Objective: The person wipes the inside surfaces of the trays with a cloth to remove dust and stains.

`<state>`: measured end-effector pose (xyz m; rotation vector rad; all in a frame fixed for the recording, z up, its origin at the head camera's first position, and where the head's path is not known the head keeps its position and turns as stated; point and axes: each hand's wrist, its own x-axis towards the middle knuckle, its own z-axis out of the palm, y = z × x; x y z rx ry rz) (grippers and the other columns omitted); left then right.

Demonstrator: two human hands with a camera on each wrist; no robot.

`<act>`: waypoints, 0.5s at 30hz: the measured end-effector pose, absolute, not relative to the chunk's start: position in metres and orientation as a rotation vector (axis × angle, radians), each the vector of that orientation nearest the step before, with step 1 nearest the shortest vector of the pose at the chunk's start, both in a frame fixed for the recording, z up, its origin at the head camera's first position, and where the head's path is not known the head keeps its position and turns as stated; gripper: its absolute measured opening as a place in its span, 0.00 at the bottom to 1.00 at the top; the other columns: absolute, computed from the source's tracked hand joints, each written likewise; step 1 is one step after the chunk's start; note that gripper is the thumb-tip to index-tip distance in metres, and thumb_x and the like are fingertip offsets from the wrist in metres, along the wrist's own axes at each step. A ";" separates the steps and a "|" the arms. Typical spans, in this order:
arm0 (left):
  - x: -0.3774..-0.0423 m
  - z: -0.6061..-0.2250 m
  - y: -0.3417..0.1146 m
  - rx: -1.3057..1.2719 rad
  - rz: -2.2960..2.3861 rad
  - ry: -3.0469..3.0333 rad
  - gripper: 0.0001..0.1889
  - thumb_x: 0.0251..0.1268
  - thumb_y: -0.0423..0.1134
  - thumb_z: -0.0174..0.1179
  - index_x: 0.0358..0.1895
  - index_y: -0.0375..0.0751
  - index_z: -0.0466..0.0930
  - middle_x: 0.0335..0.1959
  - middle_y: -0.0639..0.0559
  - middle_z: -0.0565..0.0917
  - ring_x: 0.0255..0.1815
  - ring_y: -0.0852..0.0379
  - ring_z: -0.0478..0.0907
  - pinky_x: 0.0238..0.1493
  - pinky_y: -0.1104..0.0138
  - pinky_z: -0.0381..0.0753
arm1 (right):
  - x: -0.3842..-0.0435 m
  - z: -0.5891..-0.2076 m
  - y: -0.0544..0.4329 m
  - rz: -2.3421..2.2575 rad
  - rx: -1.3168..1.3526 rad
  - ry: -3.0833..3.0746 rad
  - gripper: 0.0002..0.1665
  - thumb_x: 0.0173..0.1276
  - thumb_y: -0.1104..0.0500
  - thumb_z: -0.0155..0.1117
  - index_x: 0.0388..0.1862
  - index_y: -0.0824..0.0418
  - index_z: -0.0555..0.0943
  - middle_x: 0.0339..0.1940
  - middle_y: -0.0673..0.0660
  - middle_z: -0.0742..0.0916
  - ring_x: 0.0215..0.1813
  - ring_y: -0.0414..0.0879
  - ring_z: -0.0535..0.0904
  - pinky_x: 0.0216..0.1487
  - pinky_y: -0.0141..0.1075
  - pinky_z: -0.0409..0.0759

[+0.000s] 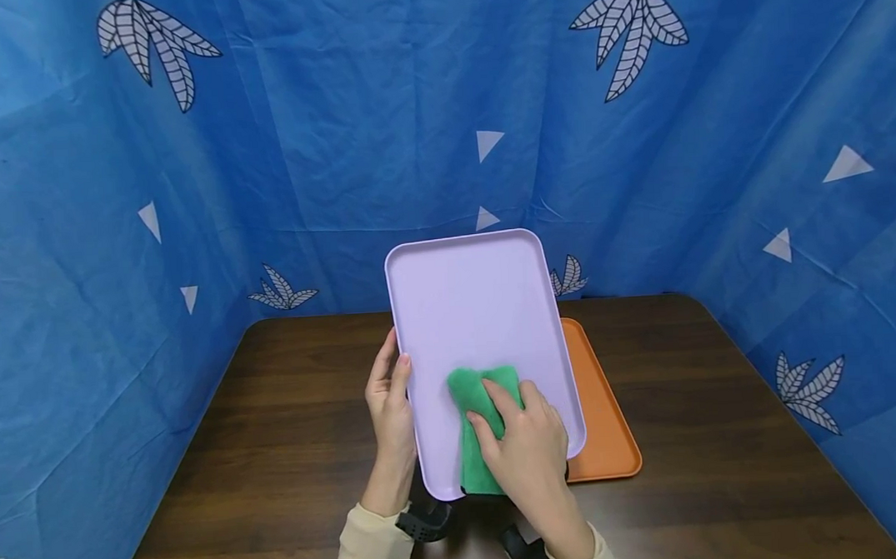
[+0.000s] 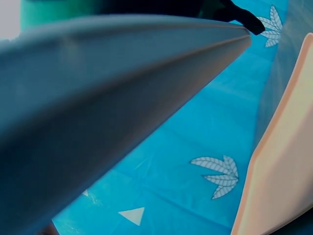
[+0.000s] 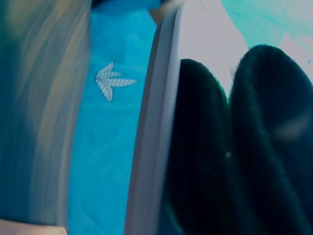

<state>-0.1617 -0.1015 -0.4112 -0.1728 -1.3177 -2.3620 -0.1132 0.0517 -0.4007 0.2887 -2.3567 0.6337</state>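
Observation:
A light purple tray (image 1: 472, 303) is held up at a tilt, its inner face toward the head camera. My left hand (image 1: 390, 411) grips its left edge, with the thumb at the rim and the other fingers partly hidden behind it. On the lower part of the tray lies a folded green cloth (image 1: 468, 395). My right hand (image 1: 528, 443) holds that cloth against the surface, fingers bent over it. In the right wrist view, thick folds of the cloth (image 3: 205, 147) look dark beside the tray's rim (image 3: 151, 127). The tray's edge (image 2: 122, 73) fills much of the left wrist view.
An orange tray (image 1: 604, 414) lies on the dark wooden table (image 1: 275, 454), partly covered by the purple one in the head view. Blue fabric (image 1: 366, 133) with leaf and triangle prints hangs behind the table and along both sides.

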 end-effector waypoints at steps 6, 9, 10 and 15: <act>-0.163 -0.413 -0.100 -0.148 -2.389 -1.318 0.23 0.75 0.34 0.50 0.70 0.40 0.68 0.53 0.58 0.84 0.48 0.63 0.84 0.48 0.70 0.83 | -0.107 -0.401 0.038 0.575 0.497 -2.321 0.25 0.46 0.49 0.81 0.45 0.54 0.88 0.28 0.54 0.79 0.26 0.44 0.72 0.23 0.33 0.67; -0.163 -0.414 -0.100 -0.158 -2.412 -1.308 0.22 0.76 0.35 0.49 0.71 0.41 0.67 0.53 0.59 0.84 0.48 0.63 0.83 0.47 0.71 0.83 | -0.103 -0.402 0.032 0.552 0.596 -2.316 0.25 0.46 0.48 0.81 0.45 0.54 0.88 0.29 0.53 0.80 0.26 0.43 0.71 0.24 0.31 0.67; -0.163 -0.415 -0.100 -0.162 -2.420 -1.298 0.22 0.76 0.35 0.49 0.71 0.42 0.67 0.53 0.59 0.84 0.48 0.63 0.83 0.47 0.71 0.83 | -0.102 -0.402 0.029 0.548 0.617 -2.316 0.25 0.47 0.48 0.81 0.44 0.54 0.88 0.29 0.53 0.80 0.26 0.42 0.71 0.24 0.31 0.66; -0.163 -0.413 -0.101 -0.188 -2.448 -1.247 0.22 0.77 0.35 0.47 0.71 0.43 0.67 0.54 0.58 0.84 0.48 0.62 0.83 0.47 0.71 0.83 | -0.099 -0.402 0.024 0.549 0.637 -2.313 0.24 0.47 0.48 0.80 0.44 0.55 0.88 0.29 0.53 0.79 0.27 0.41 0.70 0.24 0.29 0.65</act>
